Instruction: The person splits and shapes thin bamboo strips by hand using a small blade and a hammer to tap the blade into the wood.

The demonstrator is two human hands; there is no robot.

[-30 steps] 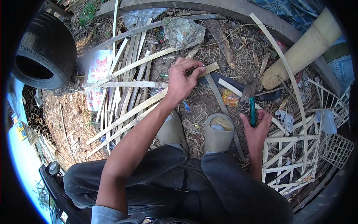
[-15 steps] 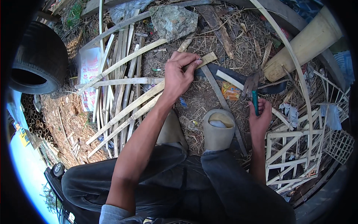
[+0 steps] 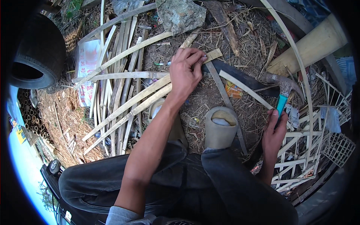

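Note:
My left hand [image 3: 186, 73] is closed in a pinch over the end of a bamboo strip [image 3: 215, 54]. A tiny shiny point shows at its fingertips, apparently a nail [image 3: 205, 56]. Beneath this strip's end, a thin grey strip [image 3: 223, 92] slants toward my right foot. Off to the right, my right hand [image 3: 275, 127] grips a claw hammer [image 3: 282, 100] with a teal neck, its rusty head pointing away from me. The hammer is well apart from my left hand. Near its head lies the end of a dark flat piece [image 3: 245, 78], beside a short pale strip [image 3: 243, 87].
Split bamboo strips [image 3: 116, 78] lie piled on the left, near a tyre [image 3: 35, 56]. A rock [image 3: 180, 17] stands at the far side. At right are a thick bamboo length [image 3: 309, 45] and a lattice of strips [image 3: 296, 161]. My sandalled foot [image 3: 220, 129] is between my hands.
My right hand has swung the hammer to the right, away from my left hand. The left hand keeps its pinch at the strip's end. The whole view has shifted slightly.

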